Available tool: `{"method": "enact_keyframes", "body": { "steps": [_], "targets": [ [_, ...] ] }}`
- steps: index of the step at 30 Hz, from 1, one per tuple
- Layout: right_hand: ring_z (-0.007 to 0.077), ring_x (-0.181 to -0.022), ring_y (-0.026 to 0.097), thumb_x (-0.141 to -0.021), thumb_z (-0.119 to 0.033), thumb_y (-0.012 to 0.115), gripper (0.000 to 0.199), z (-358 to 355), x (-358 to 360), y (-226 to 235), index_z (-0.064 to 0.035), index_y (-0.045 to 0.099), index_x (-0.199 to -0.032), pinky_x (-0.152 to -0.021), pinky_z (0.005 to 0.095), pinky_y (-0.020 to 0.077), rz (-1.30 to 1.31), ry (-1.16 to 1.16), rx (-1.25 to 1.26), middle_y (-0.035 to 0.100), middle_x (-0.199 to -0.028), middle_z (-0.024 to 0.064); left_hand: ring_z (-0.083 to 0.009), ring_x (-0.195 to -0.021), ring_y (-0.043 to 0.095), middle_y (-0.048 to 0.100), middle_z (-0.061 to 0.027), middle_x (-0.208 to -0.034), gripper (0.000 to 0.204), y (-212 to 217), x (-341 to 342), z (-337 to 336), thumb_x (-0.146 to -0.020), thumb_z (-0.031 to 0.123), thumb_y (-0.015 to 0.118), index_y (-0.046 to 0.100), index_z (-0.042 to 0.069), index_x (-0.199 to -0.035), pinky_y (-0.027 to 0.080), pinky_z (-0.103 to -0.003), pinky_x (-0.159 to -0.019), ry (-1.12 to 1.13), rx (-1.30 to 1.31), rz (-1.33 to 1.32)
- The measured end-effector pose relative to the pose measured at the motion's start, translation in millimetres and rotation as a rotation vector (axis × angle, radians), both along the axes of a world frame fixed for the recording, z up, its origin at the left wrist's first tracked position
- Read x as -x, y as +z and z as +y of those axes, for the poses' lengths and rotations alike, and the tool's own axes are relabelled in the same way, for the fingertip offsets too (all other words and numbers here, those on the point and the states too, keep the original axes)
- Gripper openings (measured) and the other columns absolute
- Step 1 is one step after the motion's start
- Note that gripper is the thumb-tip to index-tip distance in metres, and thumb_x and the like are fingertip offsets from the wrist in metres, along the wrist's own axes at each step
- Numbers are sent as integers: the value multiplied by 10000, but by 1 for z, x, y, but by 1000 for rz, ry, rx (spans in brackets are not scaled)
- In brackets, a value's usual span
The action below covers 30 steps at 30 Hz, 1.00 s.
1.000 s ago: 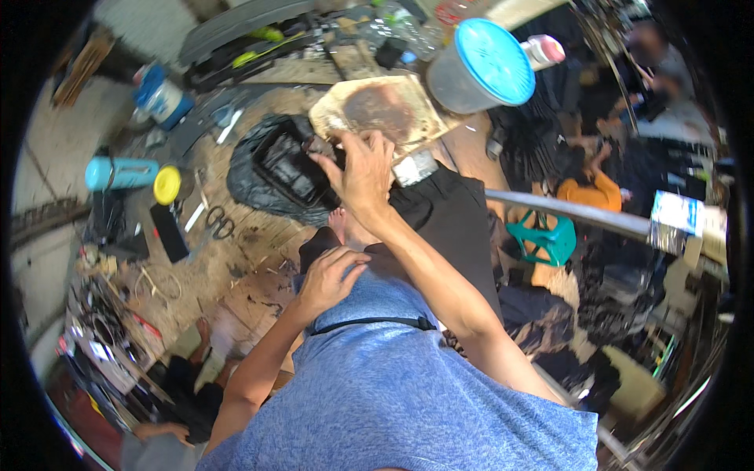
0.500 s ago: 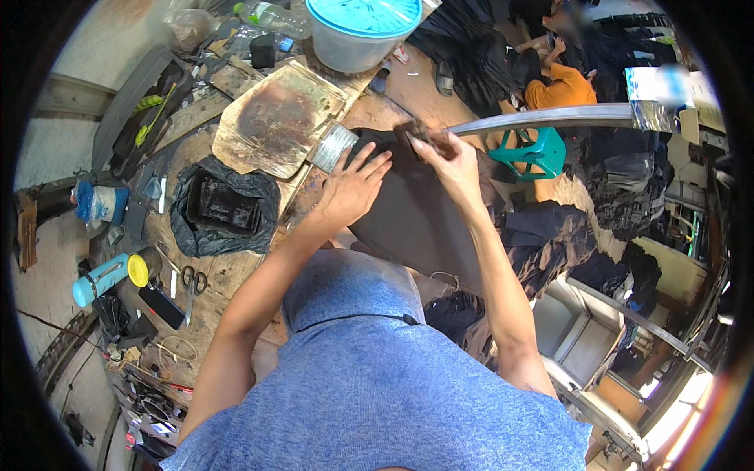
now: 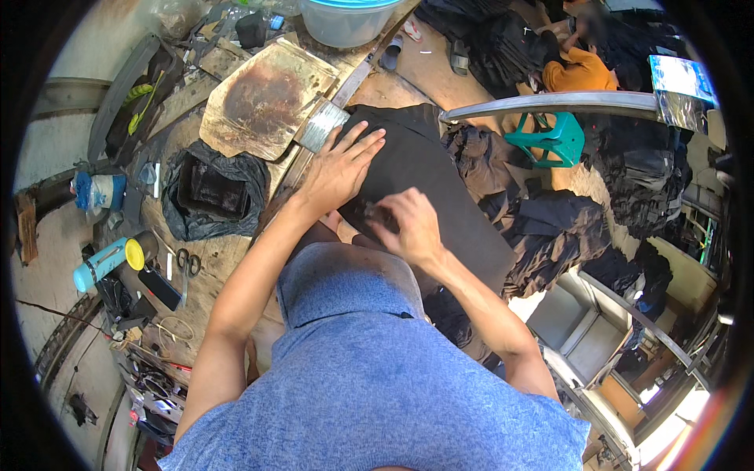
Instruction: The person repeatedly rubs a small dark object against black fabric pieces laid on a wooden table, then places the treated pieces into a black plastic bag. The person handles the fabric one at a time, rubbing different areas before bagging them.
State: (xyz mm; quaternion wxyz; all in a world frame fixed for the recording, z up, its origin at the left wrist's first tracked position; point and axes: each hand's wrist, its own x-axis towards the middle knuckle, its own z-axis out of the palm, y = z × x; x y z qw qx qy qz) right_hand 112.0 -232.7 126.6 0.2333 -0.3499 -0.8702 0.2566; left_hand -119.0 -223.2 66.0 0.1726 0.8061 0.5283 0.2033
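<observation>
A dark cloth panel (image 3: 428, 177) is spread over a narrow board that sticks out from the bench, its far end by a grey-wrapped band (image 3: 323, 125). My left hand (image 3: 339, 171) lies flat on the cloth's left edge with the fingers spread. My right hand (image 3: 410, 225) is over the near part of the cloth, close to my body. Its fingers are curled in and slightly blurred, and what lies between the fingertips is too dark to make out.
On the bench are a stained board (image 3: 267, 98), a tub in a black plastic bag (image 3: 214, 192), scissors (image 3: 186, 271) and a blue bottle (image 3: 100, 265). A clear bucket (image 3: 349, 23) stands at the back. Right are a green stool (image 3: 554, 141), dark cloth heaps (image 3: 561, 231) and a seated person (image 3: 580, 72).
My right hand has left the cloth's far end, where it held a dark brown piece, and come down toward my body. The cloth now lies flatter. My left hand stays pressed on it.
</observation>
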Motion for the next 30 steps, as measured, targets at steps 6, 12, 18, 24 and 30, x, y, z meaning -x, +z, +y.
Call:
{"method": "enact_keyframes", "body": {
  "steps": [6, 12, 18, 24, 30],
  "targets": [
    [351, -915, 672, -852, -209, 926, 286, 72, -24, -15, -48, 756, -1016, -821, 460, 552, -84, -528, -122, 738, -971, 156, -303, -1624, 430, 545, -37, -1708, 498, 1, -2, -1, -1064, 142, 612, 635, 91, -1559, 338, -593, -1319, 26, -39, 22],
    [322, -920, 674, -788, -129, 915, 270, -9, -32, -6, -106, 751, -1000, -850, 456, 534, -72, 0, -11, 765, -1004, 93, -294, -1631, 420, 529, -24, -1719, 516, 3, -3, -2, -1062, 131, 615, 615, 95, -1577, 331, -588, -1330, 32, -23, 33],
    [370, -925, 654, -858, -291, 915, 333, 68, -55, -17, -28, 753, -985, -811, 505, 532, -182, -416, -106, 732, -916, 165, -293, -1631, 418, 519, -24, -1725, 514, 5, -4, -1, -1057, 110, 620, 618, 96, -1570, 336, -596, -1324, 31, -19, 45],
    [317, -938, 655, -812, -196, 884, 273, -4, -63, -3, -112, 760, -1040, -830, 477, 517, -46, -99, -99, 756, -1030, 80, -299, -1627, 423, 519, -28, -1724, 509, 5, -6, -2, -1056, 97, 616, 618, 96, -1565, 336, -604, -1321, 34, -24, 47],
    [336, -952, 665, -817, -222, 917, 299, 35, -72, 2, -71, 769, -1028, -849, 465, 540, -175, -270, -47, 766, -979, 116, -306, -1621, 430, 519, -28, -1724, 498, 6, -7, -1, -1056, 88, 618, 627, 94, -1554, 339, -608, -1319, 35, -10, 50]
  ]
}}
